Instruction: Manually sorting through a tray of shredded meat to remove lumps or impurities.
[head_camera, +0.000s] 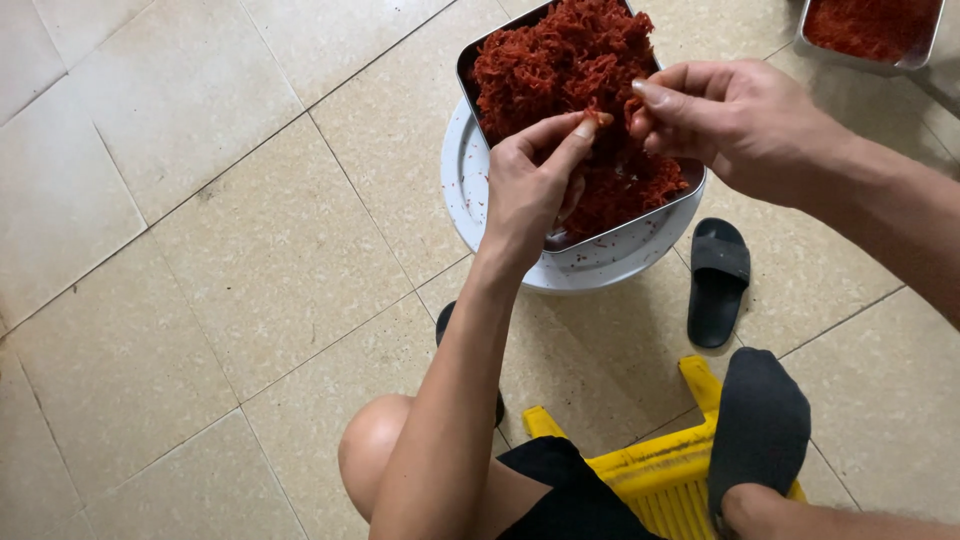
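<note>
Shredded red strands (570, 60), dried-looking and tangled, are heaped in a rectangular metal tray (640, 222) that sits on a round white basin (462, 185) on the tiled floor (200, 250), at the far centre of the scene. The left hand (530, 190) hovers over the tray's near edge, thumb and forefinger closed in a pinch on a small tuft of the strands, remaining fingers curled under. The right hand (725, 115) meets it from the right, fingertips likewise pinched on the same tuft; the two appear to be pulling it apart.

A second tray (870, 35) of similar red material lies at the far right corner. A black slipper (717, 280) rests just right of the basin. A yellow plastic stool (660, 470) is nearest, with a black-socked foot (760, 425) on it.

Risks, as judged: the tray overhangs the basin at an angle, so downward pressure on its near edge could tip it. Loose strands may drop to the floor while being separated above the rim.
</note>
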